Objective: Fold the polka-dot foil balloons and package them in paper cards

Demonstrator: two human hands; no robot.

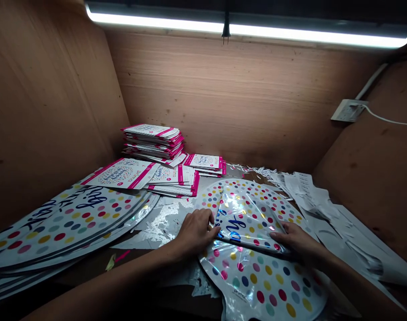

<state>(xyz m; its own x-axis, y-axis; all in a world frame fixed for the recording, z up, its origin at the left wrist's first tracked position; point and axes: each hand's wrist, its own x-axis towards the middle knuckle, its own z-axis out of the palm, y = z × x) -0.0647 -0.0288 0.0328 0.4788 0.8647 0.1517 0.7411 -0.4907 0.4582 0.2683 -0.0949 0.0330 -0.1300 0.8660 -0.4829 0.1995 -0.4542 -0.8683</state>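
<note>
A flat foil balloon (pixel 256 272) with coloured dots and blue lettering lies on the bench in front of me, its upper part folded down over itself. My left hand (pixel 196 232) presses the left edge of the fold, fingers curled onto the foil. My right hand (pixel 297 240) pinches the right edge of the folded flap.
A fanned pile of the same dotted balloons (pixel 66 223) lies at the left. Stacks of pink-and-white printed cards (pixel 153 142) stand at the back, more (pixel 123 174) in front of them. Strips of white paper (pixel 323 205) lie along the right wall. Plywood walls enclose the bench.
</note>
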